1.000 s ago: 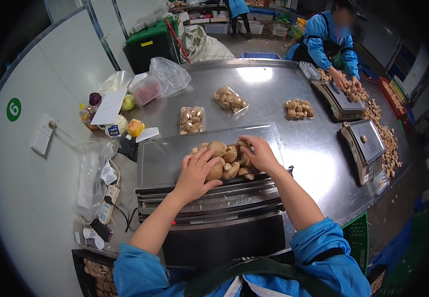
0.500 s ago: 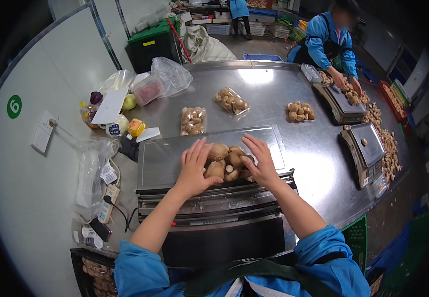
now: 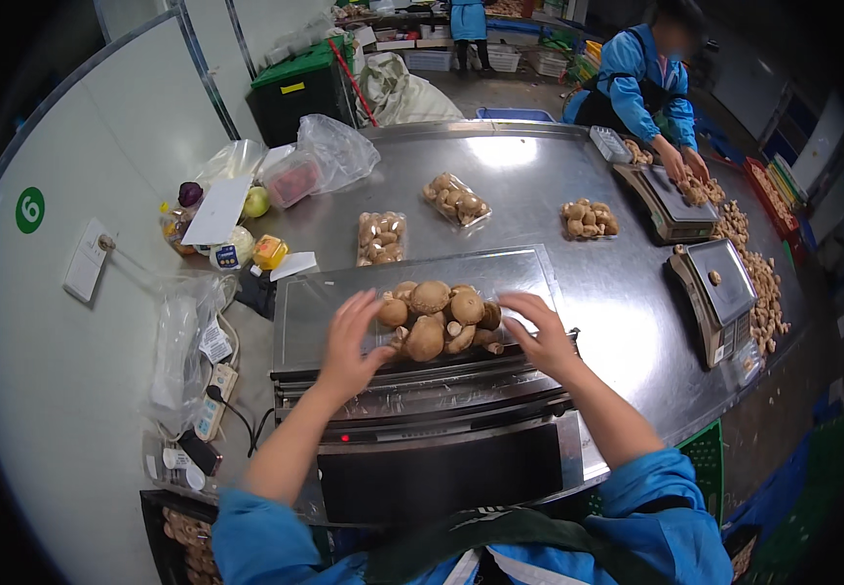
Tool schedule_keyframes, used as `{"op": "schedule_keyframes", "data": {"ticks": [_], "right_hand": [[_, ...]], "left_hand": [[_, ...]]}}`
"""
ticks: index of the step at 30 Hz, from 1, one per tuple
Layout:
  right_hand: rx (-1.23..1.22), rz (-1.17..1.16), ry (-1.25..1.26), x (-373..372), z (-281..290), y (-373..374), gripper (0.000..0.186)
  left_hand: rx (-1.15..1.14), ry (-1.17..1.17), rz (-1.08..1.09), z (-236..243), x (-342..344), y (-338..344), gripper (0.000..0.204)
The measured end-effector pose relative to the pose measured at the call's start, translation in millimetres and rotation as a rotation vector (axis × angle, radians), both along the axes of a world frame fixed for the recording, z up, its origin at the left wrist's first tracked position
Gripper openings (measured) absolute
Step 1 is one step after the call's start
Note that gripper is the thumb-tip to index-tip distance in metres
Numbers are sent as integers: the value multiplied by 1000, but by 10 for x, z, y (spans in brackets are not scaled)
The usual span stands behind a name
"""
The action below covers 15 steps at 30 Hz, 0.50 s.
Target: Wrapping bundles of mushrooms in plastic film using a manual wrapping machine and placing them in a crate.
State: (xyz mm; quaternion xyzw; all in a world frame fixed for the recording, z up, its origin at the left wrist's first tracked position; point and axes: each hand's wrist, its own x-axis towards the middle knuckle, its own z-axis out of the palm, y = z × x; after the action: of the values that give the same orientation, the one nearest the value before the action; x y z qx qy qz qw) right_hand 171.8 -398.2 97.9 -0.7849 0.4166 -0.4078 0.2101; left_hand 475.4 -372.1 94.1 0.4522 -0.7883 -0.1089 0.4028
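A heap of brown mushrooms (image 3: 430, 317) lies in front of me on the plate of a wrapping machine (image 3: 315, 327); whether a tray is under them I cannot tell. On the heap's left side is my left hand (image 3: 352, 336), its fingers spread and the thumb close to the nearest caps. My right hand (image 3: 536, 330) curves around the right side with fingers apart, close to the mushrooms. Neither hand grips anything. Beyond the plate lie a wrapped pack of mushrooms (image 3: 380, 239), another tilted pack (image 3: 457, 201) and a tray of mushrooms (image 3: 589, 219).
Two scales (image 3: 719, 292) (image 3: 671, 205) stand at the right beside loose mushrooms (image 3: 763, 292). A co-worker in blue (image 3: 636, 88) handles mushrooms there. On the left are produce, plastic bags (image 3: 334, 156), a power strip (image 3: 213, 400) and a phone (image 3: 198, 451).
My hands have moved apart, off the top of the mushrooms to their two sides, so more of the heap shows. The packs beyond have stayed put.
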Motion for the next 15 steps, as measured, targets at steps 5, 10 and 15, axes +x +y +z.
{"op": "schedule_keyframes", "data": {"ticks": [5,10,15], "right_hand": [[-55,281,677,-970,161,205,22],[-269,423,879,-839,121,85,19],[133,148,567,-785,-306,435,13]], "left_hand": [[-140,-752,-336,202,937,422,32],[-274,-919,-439,185,748,278,35],[-148,-481,-299,-129,532,514,22]]}}
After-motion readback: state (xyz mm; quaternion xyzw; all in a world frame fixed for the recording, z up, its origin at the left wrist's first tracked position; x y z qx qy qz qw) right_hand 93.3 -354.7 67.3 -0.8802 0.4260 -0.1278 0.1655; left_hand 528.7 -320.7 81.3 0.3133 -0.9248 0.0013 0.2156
